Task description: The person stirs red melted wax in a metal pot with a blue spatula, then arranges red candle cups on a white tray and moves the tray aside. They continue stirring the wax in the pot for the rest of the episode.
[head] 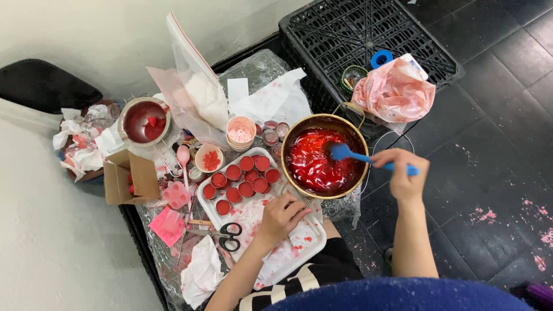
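Plastic-covered table [173, 262]: one brass pot [324, 155], one blue spatula [368, 158], eleven red tins [242, 178].

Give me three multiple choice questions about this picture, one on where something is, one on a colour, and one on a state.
1. Where do the scissors lie?
A. On the white tray
B. In the black crate
C. Inside the cardboard box

2. What colour is the spatula held by the right hand?
A. Green
B. Blue
C. Yellow

3. In what state is the brass-coloured pot?
A. Empty and dry
B. Covered with a lid
C. Holding red liquid, uncovered

Answers:
1. A, the black-handled scissors rest on the white tray just left of the left hand.
2. B, the head and handle are both bright blue.
3. C, glossy red liquid fills the pot's open inside, with the spatula head dipped in it.
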